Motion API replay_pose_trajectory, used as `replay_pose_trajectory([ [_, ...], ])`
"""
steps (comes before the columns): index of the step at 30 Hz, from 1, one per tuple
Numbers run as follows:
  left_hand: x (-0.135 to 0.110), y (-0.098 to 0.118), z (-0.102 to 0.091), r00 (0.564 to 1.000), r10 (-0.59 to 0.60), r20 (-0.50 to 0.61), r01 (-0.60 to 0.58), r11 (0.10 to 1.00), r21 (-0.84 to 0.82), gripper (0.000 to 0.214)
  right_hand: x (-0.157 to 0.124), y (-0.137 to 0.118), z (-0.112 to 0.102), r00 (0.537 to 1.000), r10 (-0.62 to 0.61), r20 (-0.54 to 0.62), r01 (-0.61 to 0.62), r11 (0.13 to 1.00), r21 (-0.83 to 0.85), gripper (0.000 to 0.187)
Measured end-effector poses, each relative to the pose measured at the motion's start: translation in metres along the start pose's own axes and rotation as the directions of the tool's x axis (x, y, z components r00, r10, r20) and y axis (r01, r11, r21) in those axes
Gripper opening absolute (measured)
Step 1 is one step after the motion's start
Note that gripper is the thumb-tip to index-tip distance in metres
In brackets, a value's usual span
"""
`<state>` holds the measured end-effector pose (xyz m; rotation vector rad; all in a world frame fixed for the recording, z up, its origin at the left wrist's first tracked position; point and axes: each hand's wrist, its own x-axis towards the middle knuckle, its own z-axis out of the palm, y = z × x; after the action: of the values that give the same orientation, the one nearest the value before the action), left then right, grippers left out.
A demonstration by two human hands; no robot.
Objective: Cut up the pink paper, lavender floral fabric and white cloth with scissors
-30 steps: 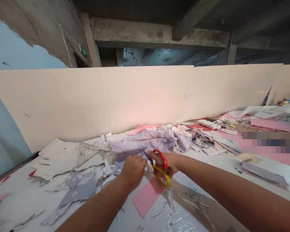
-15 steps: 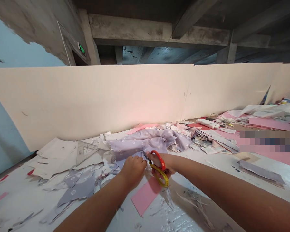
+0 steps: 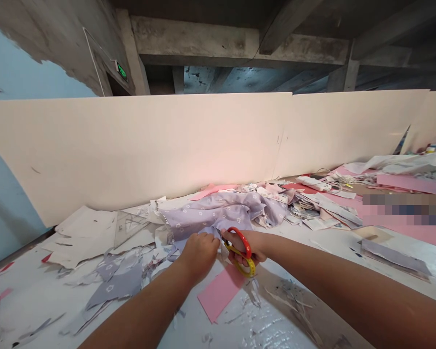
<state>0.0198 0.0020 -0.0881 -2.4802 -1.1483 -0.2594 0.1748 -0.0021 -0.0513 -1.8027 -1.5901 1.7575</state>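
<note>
My left hand [image 3: 199,252] grips the lavender cloth [image 3: 210,211]; my right hand [image 3: 257,246] holds scissors [image 3: 247,247] against it; scraps [image 3: 120,281] lie cut; much cloth seems uncut.

Person's left hand [image 3: 200,252] and right hand [image 3: 257,246] bare; left forearm [image 3: 145,300] and right forearm [image 3: 334,271] likewise uncovered, tapering toward hands.

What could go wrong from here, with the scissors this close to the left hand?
The left hand sits right beside the scissors in the right hand, so a slip might nick it. The cloth lies rumpled in folds, so a cut could catch an extra layer. Similar purple scraps lie nearby, so a freshly cut piece might get mixed in with them.
</note>
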Motion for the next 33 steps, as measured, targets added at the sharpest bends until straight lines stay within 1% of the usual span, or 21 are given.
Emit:
replay_pose_trajectory([
  [2,0.001,-0.008,-0.002,0.994,-0.111,-0.018,0.109,0.992,-0.07,0.022,-0.004,-0.001,-0.005,0.995,0.06,0.08,-0.063,0.997,0.042,0.07],
  [3,0.001,-0.014,-0.002,0.983,-0.183,-0.016,0.181,0.979,-0.093,0.024,-0.006,-0.001,-0.009,0.991,0.073,0.113,-0.079,0.995,0.055,0.071],
  [5,0.001,-0.029,-0.001,0.948,-0.317,0.014,0.317,0.944,-0.09,0.027,-0.009,0.0,-0.015,0.987,0.058,0.152,-0.067,0.996,0.054,0.072],
  [6,0.001,-0.037,0.0,0.931,-0.363,0.041,0.365,0.929,-0.065,0.028,-0.011,0.001,-0.018,0.983,0.054,0.174,-0.064,0.997,0.053,0.074],
  [8,-0.001,-0.051,0.003,0.914,-0.398,0.082,0.402,0.915,-0.031,0.029,-0.014,0.002,-0.025,0.972,0.062,0.226,-0.076,0.996,0.056,0.08],
  [10,-0.002,-0.06,0.005,0.916,-0.386,0.107,0.391,0.92,-0.027,0.028,-0.02,0.002,-0.031,0.964,0.064,0.259,-0.077,0.996,0.037,0.082],
  [12,-0.004,-0.066,0.005,0.926,-0.354,0.135,0.361,0.932,-0.035,0.027,-0.026,-0.001,-0.037,0.966,0.064,0.25,-0.06,0.998,-0.024,0.081],
  [15,-0.008,-0.071,0.004,0.942,-0.283,0.18,0.297,0.953,-0.056,0.027,-0.033,-0.006,-0.051,0.972,0.057,0.23,-0.014,0.983,-0.184,0.08],
  [17,-0.01,-0.076,0.004,0.953,-0.238,0.187,0.254,0.965,-0.065,0.029,-0.033,-0.007,-0.063,0.97,0.033,0.241,0.04,0.956,-0.292,0.079],
  [20,-0.013,-0.083,0.004,0.969,-0.172,0.175,0.185,0.981,-0.058,0.032,-0.025,-0.005,-0.085,0.95,-0.015,0.313,0.136,0.92,-0.368,0.077],
  [24,-0.013,-0.09,0.003,0.983,-0.087,0.161,0.089,0.996,-0.001,0.034,-0.013,-0.001,-0.108,0.917,-0.022,0.399,0.199,0.891,-0.408,0.075],
  [27,-0.009,-0.089,-0.004,0.984,-0.036,0.174,0.03,0.999,0.039,0.033,-0.009,-0.003,-0.114,0.9,-0.022,0.436,0.226,0.878,-0.422,0.075],
  [29,-0.008,-0.08,-0.011,0.985,-0.051,0.163,0.04,0.997,0.07,0.03,-0.006,-0.004,-0.115,0.886,-0.031,0.462,0.246,0.877,-0.413,0.075],
  [31,-0.008,-0.062,-0.019,0.982,-0.141,0.128,0.13,0.987,0.09,0.028,-0.001,-0.005,-0.118,0.873,-0.025,0.486,0.251,0.879,-0.406,0.075],
  [33,-0.01,-0.037,-0.025,0.963,-0.244,0.114,0.241,0.97,0.041,0.027,0.004,-0.004,-0.121,0.866,-0.009,0.5,0.244,0.88,-0.407,0.076],
])
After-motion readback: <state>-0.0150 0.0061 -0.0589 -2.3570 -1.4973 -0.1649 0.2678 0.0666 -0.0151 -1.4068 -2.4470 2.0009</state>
